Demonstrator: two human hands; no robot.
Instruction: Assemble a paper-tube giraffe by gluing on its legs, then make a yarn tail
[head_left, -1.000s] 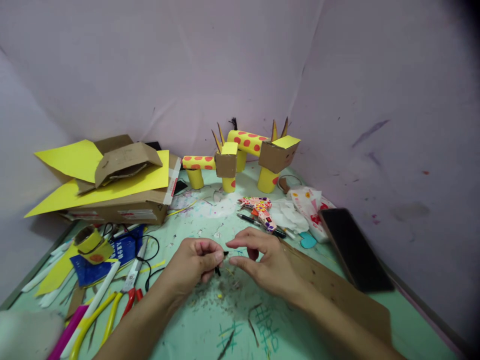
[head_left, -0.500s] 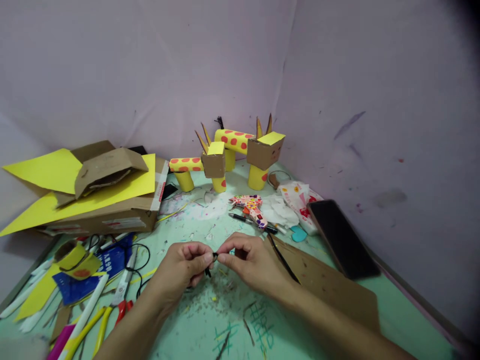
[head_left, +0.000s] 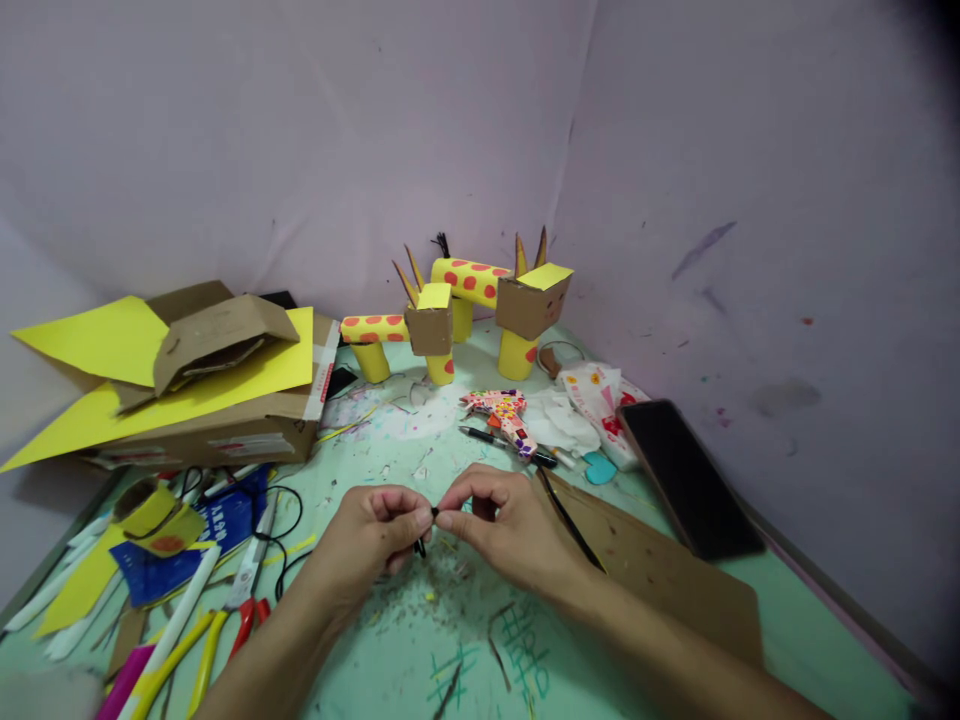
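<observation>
A short bundle of black cord [head_left: 420, 547] is pinched between my two hands over the table's middle. My left hand [head_left: 386, 525] grips it between thumb and forefinger, with loose ends hanging below the fingers. From the other side, my right hand [head_left: 484, 515] pinches the cord's upper part, thumb against forefinger. The fingertips of both hands almost meet, and they hide most of the cord. Beyond the hands stand a smaller cardboard giraffe [head_left: 429, 330] and a larger one [head_left: 521, 308], both with yellow, orange-spotted tube bodies. The larger has a black cord tail.
A patterned glue gun [head_left: 510, 418] and a pen [head_left: 487, 438] lie ahead. Right are a cardboard sheet [head_left: 675, 590] and a phone [head_left: 686, 478]. Left are scissors [head_left: 244, 590], a spotted yellow tube [head_left: 161, 520] and a cardboard box [head_left: 285, 440] under yellow sheets.
The small loop of cord between my fingertips has drawn tighter into a dark knot-like spot. Both hands stay nearly in place; the view has shifted slightly.
</observation>
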